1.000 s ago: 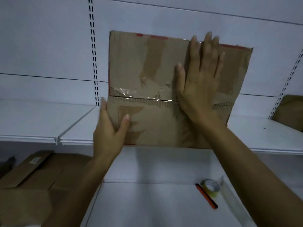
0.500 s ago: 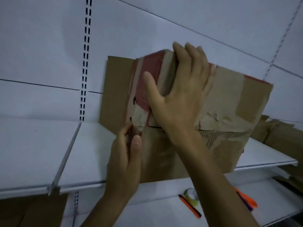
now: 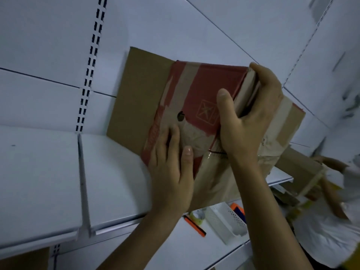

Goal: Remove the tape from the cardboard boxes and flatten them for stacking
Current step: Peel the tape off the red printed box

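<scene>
A brown cardboard box with a red printed side stands on the white shelf, tilted. Clear and brown tape covers its near corner and seam, wrinkled and partly torn. My right hand grips the box's upper corner, thumb on the red side, fingers wrapped over the edge. My left hand lies flat against the lower red side, fingertips at the torn tape. A plain flat cardboard sheet leans against the back wall behind the box.
On the lower shelf lie an orange cutter, a tape roll and a white perforated tray. At the right, another person in white handles cardboard. A slotted upright divides the back wall.
The box has turned so that its red side faces me more. My right hand shifted to the upper corner. My left hand went from pinching the tape corner to lying flat.
</scene>
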